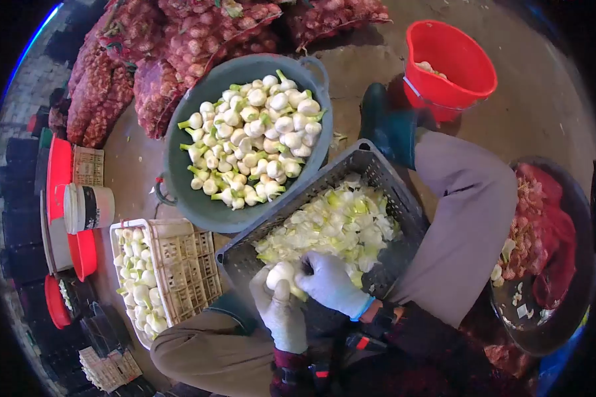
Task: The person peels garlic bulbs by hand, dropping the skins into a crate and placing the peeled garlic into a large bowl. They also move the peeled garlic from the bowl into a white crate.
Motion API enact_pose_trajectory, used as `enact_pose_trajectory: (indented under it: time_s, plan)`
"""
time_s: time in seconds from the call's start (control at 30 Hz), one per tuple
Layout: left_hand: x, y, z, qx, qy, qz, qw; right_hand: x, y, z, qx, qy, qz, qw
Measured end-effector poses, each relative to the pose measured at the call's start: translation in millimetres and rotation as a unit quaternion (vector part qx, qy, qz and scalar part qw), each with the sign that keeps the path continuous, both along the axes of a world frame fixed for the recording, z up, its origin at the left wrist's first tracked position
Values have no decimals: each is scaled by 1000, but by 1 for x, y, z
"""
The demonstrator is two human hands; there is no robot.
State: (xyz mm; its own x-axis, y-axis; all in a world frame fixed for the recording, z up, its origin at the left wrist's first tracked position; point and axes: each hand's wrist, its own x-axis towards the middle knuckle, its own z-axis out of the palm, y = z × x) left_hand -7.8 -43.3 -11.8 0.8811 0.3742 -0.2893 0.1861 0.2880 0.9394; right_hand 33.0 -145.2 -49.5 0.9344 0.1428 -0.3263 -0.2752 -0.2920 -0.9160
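A white, peeled-looking garlic bulb (281,276) is held between my two gloved hands, over the near edge of a black crate (404,198). My left hand (278,311) grips it from below and the left. On its right side, my right hand (331,281) has its fingers closed at the bulb's greenish stem; whether a tool is in that hand is hidden. Loose pale green and white peels (334,228) fill much of the crate. Beyond it, a round grey-green tub (179,159) holds many white bulbs with short green stems.
A white basket (185,264) of bulbs stands at the left. Red mesh sacks (172,53) lie at the back, a red bucket (450,63) at the upper right. A dark tub (533,331) with reddish bulbs is at the right. My legs flank the crate.
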Motion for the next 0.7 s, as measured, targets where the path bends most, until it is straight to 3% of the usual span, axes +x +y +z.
enact_pose_trajectory:
  time_s: [0.07,0.17,0.2,0.23,0.27,0.33,0.4,0.47,0.53,0.6,0.67,0.7]
  plan:
    - [3,-1,2,-48,18,12,999,3,3,-9,16,-9,-27,999]
    - [6,9,1,-144,34,-8,989,16,-11,3,236,202,-44,950]
    - [6,12,0,-202,51,-21,978,17,-12,2,233,201,-40,951]
    - [11,4,7,-132,80,12,988,16,-13,1,205,127,-26,970]
    - [12,4,10,-135,80,16,987,15,-13,0,177,53,-11,983]
    - [13,6,11,-52,130,-30,990,13,-10,-1,141,-3,3,990]
    - [9,19,-4,-52,122,-45,990,14,-9,0,106,-61,26,992]
    - [7,25,-3,-121,137,-51,982,18,-6,4,197,85,-20,976]
    - [6,27,1,-115,157,-12,981,28,-16,6,184,119,-84,972]
    - [2,32,5,-170,115,-17,979,46,-37,32,369,198,-197,887]
    - [-1,38,9,-197,80,-31,977,52,-50,14,360,101,-247,894]
    - [-3,41,13,-223,53,-47,972,53,-58,17,196,93,-199,956]
